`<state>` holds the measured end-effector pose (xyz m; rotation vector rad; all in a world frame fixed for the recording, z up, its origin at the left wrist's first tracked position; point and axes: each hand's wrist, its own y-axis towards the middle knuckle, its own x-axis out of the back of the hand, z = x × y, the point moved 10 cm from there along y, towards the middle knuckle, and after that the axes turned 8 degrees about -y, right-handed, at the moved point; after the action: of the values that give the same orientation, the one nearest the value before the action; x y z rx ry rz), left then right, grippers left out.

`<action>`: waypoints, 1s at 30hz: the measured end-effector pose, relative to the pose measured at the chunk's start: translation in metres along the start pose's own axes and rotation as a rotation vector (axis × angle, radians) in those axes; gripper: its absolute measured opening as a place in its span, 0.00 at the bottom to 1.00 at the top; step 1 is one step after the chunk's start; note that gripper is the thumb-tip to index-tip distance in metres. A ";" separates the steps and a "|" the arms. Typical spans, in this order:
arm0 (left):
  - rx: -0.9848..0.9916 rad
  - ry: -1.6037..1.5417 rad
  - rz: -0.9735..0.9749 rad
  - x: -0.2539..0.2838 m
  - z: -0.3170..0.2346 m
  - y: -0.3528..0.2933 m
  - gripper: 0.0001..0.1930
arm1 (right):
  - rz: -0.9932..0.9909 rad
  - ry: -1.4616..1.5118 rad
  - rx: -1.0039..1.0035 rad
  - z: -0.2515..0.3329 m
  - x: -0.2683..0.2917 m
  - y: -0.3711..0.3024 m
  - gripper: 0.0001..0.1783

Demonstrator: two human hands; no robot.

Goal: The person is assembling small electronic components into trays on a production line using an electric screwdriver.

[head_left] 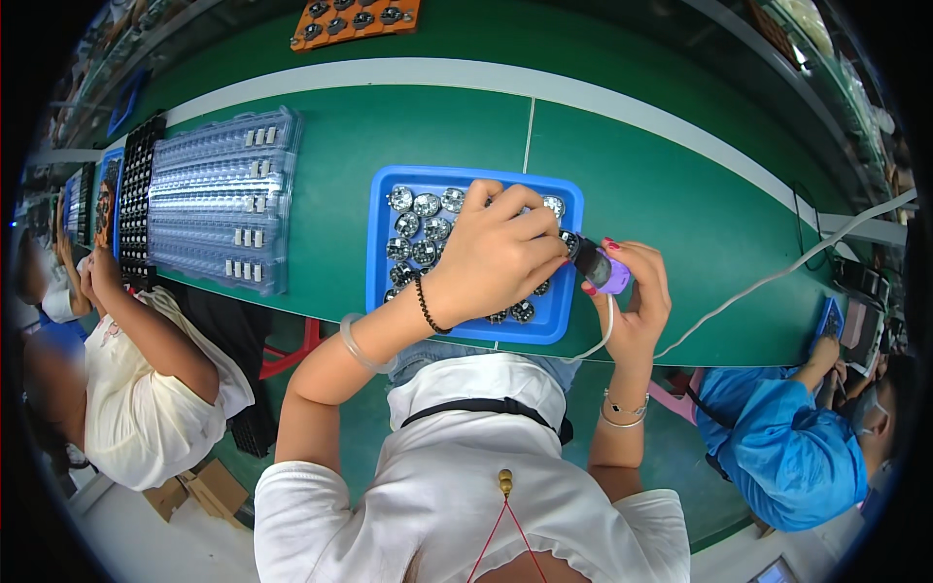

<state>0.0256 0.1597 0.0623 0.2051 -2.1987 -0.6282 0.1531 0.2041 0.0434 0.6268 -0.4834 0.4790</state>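
A blue tray (379, 282) lies in front of me on the green table, with many small round silver-and-black parts (425, 204) in it. My left hand (501, 243) reaches over the tray, its fingers bent together. At its fingertips is one round part (569, 240), which the hand seems to pinch, though the fingers partly hide the grip. Just beyond the tray's right rim, my right hand (637, 291) grips a purple-and-black handheld device (610, 276) with a white cord. The device's dark end meets the round part, or nearly so.
Clear plastic trays (219, 199) holding small pale pieces stand on the left, beside a black gridded tray (139, 194). An orange board (355, 19) with dark parts lies at the back. The white cord (758, 287) crosses the table's right side. Co-workers sit on both sides.
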 end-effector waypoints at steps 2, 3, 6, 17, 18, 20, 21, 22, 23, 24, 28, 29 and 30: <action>-0.010 0.015 -0.004 0.000 -0.003 0.001 0.06 | 0.012 -0.039 0.029 0.003 0.000 0.002 0.24; -0.018 0.029 -0.008 0.000 -0.004 0.001 0.05 | 0.007 -0.055 0.044 0.004 0.001 0.003 0.24; 0.066 -0.098 0.005 0.003 0.006 0.002 0.05 | -0.042 0.082 -0.039 -0.007 0.004 -0.001 0.24; -0.039 0.041 0.012 -0.002 -0.008 0.003 0.06 | -0.041 0.036 0.011 -0.002 0.003 0.000 0.24; -0.055 0.052 0.015 -0.003 -0.009 0.003 0.06 | -0.039 0.039 0.008 -0.002 0.003 0.000 0.24; -0.052 0.045 0.018 -0.003 -0.008 0.003 0.06 | -0.037 0.043 0.006 -0.003 0.003 0.000 0.24; -0.051 0.037 0.022 -0.004 -0.008 0.003 0.07 | -0.044 0.047 0.012 -0.004 0.003 0.000 0.24; -0.052 0.035 0.023 -0.004 -0.009 0.004 0.07 | -0.052 0.050 0.019 -0.004 0.004 -0.001 0.24; -0.018 0.006 0.004 0.000 -0.008 0.005 0.07 | -0.052 0.049 0.017 -0.005 0.004 -0.001 0.24; 0.017 -0.021 -0.015 0.003 -0.006 0.006 0.07 | -0.059 0.058 0.004 -0.006 0.004 -0.002 0.24; -0.003 -0.013 0.020 0.002 -0.002 0.002 0.05 | -0.105 0.180 -0.197 -0.030 0.003 -0.012 0.25; 0.022 -0.018 0.014 0.003 0.001 0.002 0.05 | -0.105 0.182 -0.197 -0.030 0.001 -0.014 0.25; 0.045 -0.026 0.008 0.003 0.005 0.001 0.05 | -0.222 0.272 -0.286 -0.041 0.009 -0.021 0.26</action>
<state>0.0200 0.1619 0.0623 0.2120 -2.2392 -0.5801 0.1825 0.2185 0.0102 0.3272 -0.2141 0.2710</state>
